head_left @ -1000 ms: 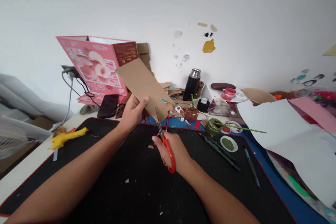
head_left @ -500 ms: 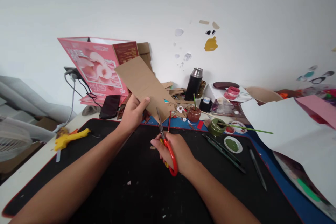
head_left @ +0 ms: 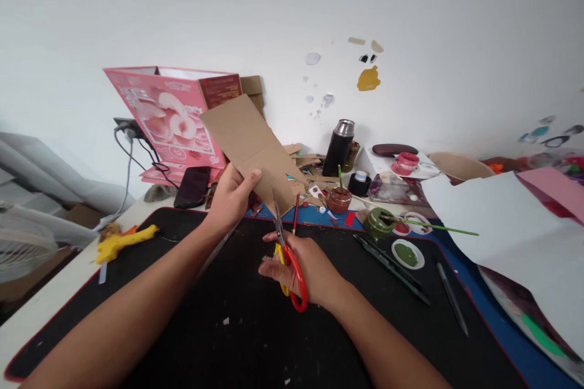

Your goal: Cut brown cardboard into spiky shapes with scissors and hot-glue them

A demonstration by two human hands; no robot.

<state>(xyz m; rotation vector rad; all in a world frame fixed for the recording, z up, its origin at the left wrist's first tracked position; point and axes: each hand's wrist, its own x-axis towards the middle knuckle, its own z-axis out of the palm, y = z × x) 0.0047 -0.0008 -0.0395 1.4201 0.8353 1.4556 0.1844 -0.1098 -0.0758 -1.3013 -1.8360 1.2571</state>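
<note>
My left hand [head_left: 232, 194] grips a flat brown piece of cardboard [head_left: 250, 146] by its lower left edge, thumb on the face towards me. The sheet is tilted up above the desk and has a crease across it. In my right hand [head_left: 303, 267] is a pair of scissors [head_left: 296, 276] with red and yellow handles. Their blades point up and away from me, the tips overlapping the cardboard's lower corner; whether they touch it I cannot tell. Part of the handle loops is hidden by my fingers. A red pencil-like stick [head_left: 296, 213] lies just behind the scissors.
Across the back stand a pink box [head_left: 177, 121], a black thermos [head_left: 338, 149], a brown paint jar [head_left: 339, 199] and cardboard scraps. A green paint jar [head_left: 378, 223] with a brush is to the right. A phone [head_left: 192, 186] and a yellow glue gun-like object [head_left: 123, 244] lie left on the black mat [head_left: 246, 334].
My right hand has lowered slightly and its thumb has moved out, so more of the yellow handle shows. The cardboard stays nearly in place. The view has shifted slightly.
</note>
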